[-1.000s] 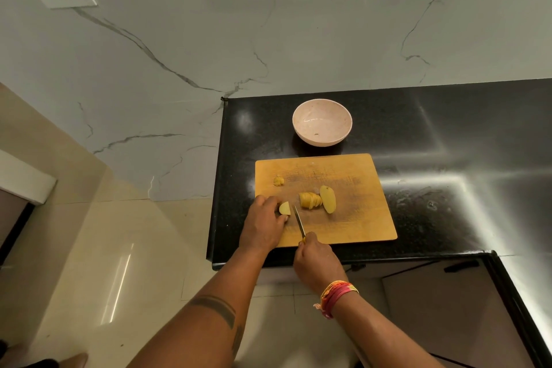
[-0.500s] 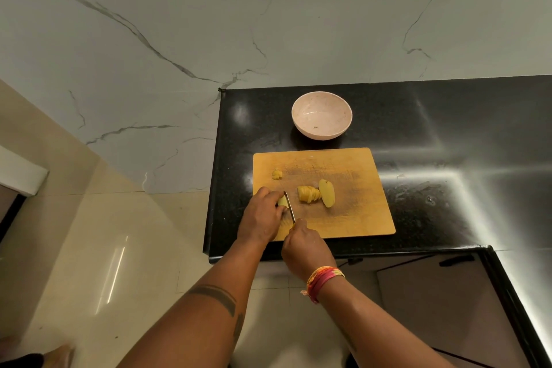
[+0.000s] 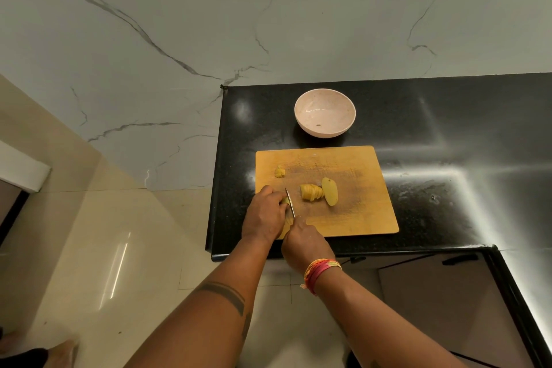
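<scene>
Grip | right hand [image 3: 304, 243] clamps knife [image 3: 290, 204]; left hand [image 3: 264, 215] holds potato piece [image 3: 284, 202] (board [image 3: 358, 215] edge)

The knife [image 3: 291, 206] has slid left across the board [image 3: 358, 212] within a second, its blade now tight against the fingers of the left hand [image 3: 264, 215]. The potato piece [image 3: 284, 202], whose pale cut face showed a second ago, is almost hidden. The right hand [image 3: 304, 240] has moved up and left, close beside the left.
</scene>
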### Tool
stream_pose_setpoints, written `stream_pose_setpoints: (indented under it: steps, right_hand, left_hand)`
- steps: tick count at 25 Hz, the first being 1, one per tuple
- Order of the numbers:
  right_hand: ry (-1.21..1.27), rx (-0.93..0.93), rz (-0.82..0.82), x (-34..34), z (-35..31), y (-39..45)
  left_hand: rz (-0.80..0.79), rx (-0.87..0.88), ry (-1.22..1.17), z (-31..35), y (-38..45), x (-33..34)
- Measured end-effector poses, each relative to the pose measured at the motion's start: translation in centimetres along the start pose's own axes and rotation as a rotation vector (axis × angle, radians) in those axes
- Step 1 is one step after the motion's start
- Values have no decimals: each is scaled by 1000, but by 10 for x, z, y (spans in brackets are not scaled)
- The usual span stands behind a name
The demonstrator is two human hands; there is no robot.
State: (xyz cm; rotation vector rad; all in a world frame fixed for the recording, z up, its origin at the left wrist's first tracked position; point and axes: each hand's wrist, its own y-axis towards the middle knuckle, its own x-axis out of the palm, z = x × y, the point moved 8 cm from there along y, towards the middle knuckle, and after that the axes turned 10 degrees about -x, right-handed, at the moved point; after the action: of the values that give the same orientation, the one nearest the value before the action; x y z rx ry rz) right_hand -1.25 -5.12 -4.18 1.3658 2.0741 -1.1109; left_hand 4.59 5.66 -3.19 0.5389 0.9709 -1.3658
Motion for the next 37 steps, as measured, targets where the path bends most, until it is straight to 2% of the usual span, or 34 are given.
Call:
stream_pose_setpoints:
  steps: [4, 8, 17, 25, 37]
  right_hand:
    - [-63, 0, -21, 7, 10, -17]
    - [-27, 42, -31, 14, 23, -35]
    - [41, 6, 42, 2, 19, -25]
    - [-6, -24, 40, 4, 5, -16]
    - [6, -8, -40, 4, 2, -2]
  left_hand:
    - [9, -9, 7, 2, -1, -1]
    - [4, -30, 10, 0, -2, 1]
    - [36, -62, -21, -5, -7, -1]
    - [26, -81, -59, -4, -6, -3]
    - [21, -91, -56, -7, 0, -1]
